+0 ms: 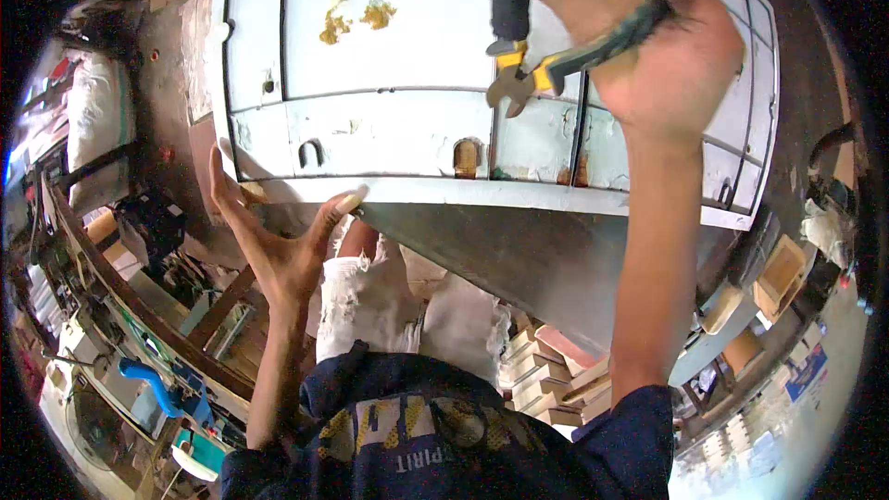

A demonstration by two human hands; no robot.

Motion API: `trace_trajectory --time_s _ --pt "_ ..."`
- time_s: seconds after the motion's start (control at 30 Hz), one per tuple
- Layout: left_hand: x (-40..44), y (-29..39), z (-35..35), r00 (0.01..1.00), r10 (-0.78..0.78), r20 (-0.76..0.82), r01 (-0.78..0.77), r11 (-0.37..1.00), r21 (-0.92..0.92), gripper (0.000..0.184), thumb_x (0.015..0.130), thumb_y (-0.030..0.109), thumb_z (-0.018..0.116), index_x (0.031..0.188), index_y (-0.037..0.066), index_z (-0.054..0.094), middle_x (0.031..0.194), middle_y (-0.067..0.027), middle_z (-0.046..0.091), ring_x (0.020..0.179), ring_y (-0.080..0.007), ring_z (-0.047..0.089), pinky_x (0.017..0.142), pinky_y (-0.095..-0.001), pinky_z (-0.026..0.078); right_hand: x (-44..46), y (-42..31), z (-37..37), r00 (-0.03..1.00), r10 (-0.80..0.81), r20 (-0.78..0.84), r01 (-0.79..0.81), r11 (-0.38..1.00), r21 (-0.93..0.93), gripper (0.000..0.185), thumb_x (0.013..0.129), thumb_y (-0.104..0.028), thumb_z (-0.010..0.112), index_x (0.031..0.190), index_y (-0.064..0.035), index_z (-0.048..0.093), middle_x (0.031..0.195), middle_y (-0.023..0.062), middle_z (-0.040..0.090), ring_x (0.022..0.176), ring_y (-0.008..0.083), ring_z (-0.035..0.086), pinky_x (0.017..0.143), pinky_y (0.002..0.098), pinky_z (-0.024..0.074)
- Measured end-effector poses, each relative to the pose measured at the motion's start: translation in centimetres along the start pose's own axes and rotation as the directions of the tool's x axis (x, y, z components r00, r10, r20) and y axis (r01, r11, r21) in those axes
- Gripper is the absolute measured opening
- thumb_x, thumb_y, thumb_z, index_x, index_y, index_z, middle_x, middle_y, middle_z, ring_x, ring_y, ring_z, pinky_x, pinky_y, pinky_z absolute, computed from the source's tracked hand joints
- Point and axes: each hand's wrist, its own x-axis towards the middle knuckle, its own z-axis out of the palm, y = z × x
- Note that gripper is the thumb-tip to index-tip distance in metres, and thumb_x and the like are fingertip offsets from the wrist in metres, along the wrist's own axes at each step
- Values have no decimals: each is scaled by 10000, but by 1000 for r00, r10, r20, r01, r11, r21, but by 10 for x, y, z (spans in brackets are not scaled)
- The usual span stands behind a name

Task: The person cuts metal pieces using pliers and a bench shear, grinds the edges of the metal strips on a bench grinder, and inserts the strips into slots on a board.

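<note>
My right hand (685,46), blurred by motion, is raised over a large white panel (389,143) and closed around a pair of pliers (519,79). The pliers have short metal jaws, yellow collars and dark handles spread apart. Their jaws point down toward the panel, but whether they touch it I cannot tell. My left hand (282,255) holds the panel's lower left corner, its thumb on the near rim and a finger extended along the left side. Dark lines divide the panel's face, which carries slots and brownish-yellow residue (356,20).
A dark flat surface (482,250) lies under the panel, above my lap. Wooden pieces (537,370) are stacked below it. At left are a curved wooden rail (139,287), a blue tool (153,384) and a white sack (97,120). A wooden box (781,276) stands at right.
</note>
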Motion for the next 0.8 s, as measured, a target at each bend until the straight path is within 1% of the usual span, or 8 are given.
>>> trace_trajectory --time_s 0.17,0.3,0.4,0.5,0.53,0.6,0.7,0.8 --pt "-1 0 2 1000 13 -16 -13 999 -34 1228 578 281 939 1504 0 182 1510 -192 267 1396 -314 285 1154 -456 239 -8 -40 -26 946 -89 -310 77 996 -51 569 823 -220 434 1321 43 512 1367 206 527 1310 408 437 1113 621 273" --pt "0 2 0 1000 -1 4 1 1000 -14 1239 572 302 941 1503 0 182 1521 -189 251 1402 -314 277 1149 -456 245 -1 -41 -29 946 33 321 -88 984 157 645 801 -211 443 1397 35 427 1422 227 461 1322 404 427 1106 631 277" --pt "2 5 -4 1000 -8 19 8 1000 -3 1247 571 311 941 1505 5 173 1529 -188 237 1406 -317 271 1146 -469 242 -3 -36 4 993 54 106 -70 986 153 695 787 -245 492 1421 22 392 1427 263 433 1320 404 430 1104 629 283" --pt "3 4 -5 1000 9 25 -9 1000 4 1261 566 323 943 1509 15 165 1534 -186 231 1408 -319 266 1144 -482 233 -2 -30 25 976 -57 -210 -16 943 -331 348 874 -210 415 923 32 660 1158 252 616 1025 370 640 865 453 546" --pt "4 2 -5 999 30 28 -30 999 19 1271 560 332 944 1512 20 162 1536 -184 230 1410 -319 263 1144 -486 228 -8 -38 4 997 51 -66 -65 970 -235 449 821 -248 480 1174 26 525 1280 282 523 1165 382 546 977 519 438" --pt "1 2 -3 1000 24 13 -24 1000 4 1277 555 340 945 1513 25 163 1539 -180 225 1409 -321 261 1142 -485 227 -29 -50 9 983 8 -184 -68 944 -321 388 786 -186 524 1115 19 545 1139 239 561 986 302 544 829 425 425" --pt "-1 10 -3 1000 17 20 -17 1000 17 1266 571 337 937 1519 30 156 1548 -167 209 1400 -322 266 1130 -479 237 -77 -75 35 851 -78 -520 -233 830 -506 311 733 -93 589 1026 9 574 929 175 618 717 182 540 607 284 406" --pt "-4 9 -4 998 40 42 -41 999 11 1192 641 295 897 1526 33 142 1552 -174 202 1400 -323 257 1122 -482 237 -131 -67 59 435 -260 -862 -509 719 -474 255 729 -35 598 980 3 572 862 136 636 596 124 506 437 200 330"
